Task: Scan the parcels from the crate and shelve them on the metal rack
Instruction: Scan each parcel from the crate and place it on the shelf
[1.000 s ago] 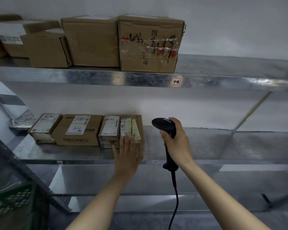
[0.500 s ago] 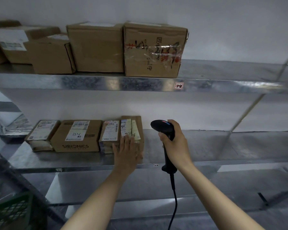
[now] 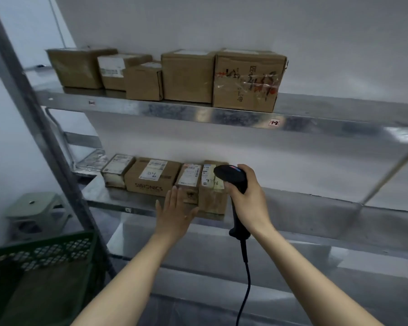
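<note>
White wall backs the metal rack [image 3: 245, 118]; on its middle shelf the end parcel [image 3: 212, 201] stands just left of the scanner [image 3: 231, 177]. Right hand [image 3: 247, 201] grips the scanner; left hand [image 3: 174, 215], fingers [image 3: 174, 198] straight, is at the parcel's front. Small, stiff cardboard, probably light: hold its sides.

Dim, soft, motion-blurred, wide-angle edge distortion.

Five boxes [image 3: 144, 81] in a row on upper shelf [image 3: 198, 114], four parcels [image 3: 151, 177] side by side on middle shelf [image 3: 316, 203] below, scanner [image 3: 233, 177] before rightmost parcel [image 3: 212, 198], crate [image 3: 40, 250] low left before rack upright [image 3: 40, 128], stool [image 3: 37, 205] left of upright.
</note>
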A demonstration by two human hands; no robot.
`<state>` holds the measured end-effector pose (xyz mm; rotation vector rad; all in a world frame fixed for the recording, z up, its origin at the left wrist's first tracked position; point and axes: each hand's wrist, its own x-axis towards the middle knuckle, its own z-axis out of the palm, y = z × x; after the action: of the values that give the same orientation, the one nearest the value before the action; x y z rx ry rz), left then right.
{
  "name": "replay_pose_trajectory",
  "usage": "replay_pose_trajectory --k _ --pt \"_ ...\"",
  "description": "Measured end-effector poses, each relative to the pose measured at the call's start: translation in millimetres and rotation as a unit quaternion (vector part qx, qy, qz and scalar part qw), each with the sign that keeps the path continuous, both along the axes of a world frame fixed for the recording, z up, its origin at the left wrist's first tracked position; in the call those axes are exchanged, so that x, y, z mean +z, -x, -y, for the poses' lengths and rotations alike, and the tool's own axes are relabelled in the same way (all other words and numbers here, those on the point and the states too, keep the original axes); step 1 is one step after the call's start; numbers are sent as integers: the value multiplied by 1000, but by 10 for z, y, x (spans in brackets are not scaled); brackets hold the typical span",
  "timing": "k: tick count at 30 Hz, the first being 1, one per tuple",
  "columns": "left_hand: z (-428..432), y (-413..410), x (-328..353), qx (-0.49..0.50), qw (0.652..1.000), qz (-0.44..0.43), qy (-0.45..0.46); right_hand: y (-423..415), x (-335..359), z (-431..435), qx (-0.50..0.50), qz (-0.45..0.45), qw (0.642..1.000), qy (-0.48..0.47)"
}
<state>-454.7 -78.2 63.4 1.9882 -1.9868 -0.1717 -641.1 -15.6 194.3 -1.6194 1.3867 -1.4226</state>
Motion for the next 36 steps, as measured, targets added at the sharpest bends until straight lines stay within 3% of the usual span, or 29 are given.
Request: replay_pose_trajectory --k 12,22,36 --pt "-1317 -1066 291 165 986 -21 4 -764 35 -489 147 -7 989 3" --pt "-2460 -2203 359 303 951 -58 2 -1973 31 -931 266 -28 964 4" --pt "-3616 -3947 268 398 915 -68 -11 -3810 -30 -1554 330 -34 943 0"
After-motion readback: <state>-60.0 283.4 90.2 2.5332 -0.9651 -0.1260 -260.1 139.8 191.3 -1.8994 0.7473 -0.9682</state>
